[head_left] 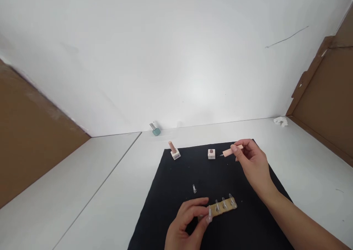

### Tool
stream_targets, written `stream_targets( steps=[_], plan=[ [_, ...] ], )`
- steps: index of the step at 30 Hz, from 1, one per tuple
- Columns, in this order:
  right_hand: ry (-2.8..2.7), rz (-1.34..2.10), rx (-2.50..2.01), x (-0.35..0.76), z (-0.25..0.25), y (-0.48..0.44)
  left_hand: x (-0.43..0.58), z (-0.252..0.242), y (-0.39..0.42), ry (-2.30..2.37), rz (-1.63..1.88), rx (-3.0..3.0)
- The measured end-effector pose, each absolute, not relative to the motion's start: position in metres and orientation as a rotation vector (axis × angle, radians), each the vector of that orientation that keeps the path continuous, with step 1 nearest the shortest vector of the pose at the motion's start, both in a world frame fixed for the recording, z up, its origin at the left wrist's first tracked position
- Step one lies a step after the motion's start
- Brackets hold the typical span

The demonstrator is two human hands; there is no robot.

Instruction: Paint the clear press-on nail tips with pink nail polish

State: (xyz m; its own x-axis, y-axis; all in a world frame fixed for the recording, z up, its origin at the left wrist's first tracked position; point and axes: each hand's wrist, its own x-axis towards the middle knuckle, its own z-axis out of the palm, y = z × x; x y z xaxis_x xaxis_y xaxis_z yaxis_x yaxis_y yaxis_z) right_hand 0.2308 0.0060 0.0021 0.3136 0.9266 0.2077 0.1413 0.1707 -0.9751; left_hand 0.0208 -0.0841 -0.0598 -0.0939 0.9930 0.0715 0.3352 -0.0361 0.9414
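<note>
My right hand [252, 161] pinches a pale pink nail polish brush cap [231, 151], its thin brush tip pointing left toward an open small white bottle [211, 153]. My left hand [187, 224] holds the left end of a tan strip [223, 207] that carries several clear false nail tips. Both hands are over a black mat [171, 191]. One loose clear nail tip [194, 188] lies on the mat just above my left hand.
A second bottle with a pink cap [174, 151] stands at the mat's far left corner. A teal bottle [155, 129] lies by the white wall. A crumpled white tissue [280, 121] sits far right. Brown cardboard panels flank both sides of the white table [91, 191].
</note>
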Motion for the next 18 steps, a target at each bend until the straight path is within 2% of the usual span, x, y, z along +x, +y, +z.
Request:
stream_targets(
  steps=[18],
  plan=[
    [-1.167, 0.813, -1.286, 0.229, -0.007, 0.008, 0.018, -0.091, -0.076, 1.638, 1.001, 1.655]
  ],
)
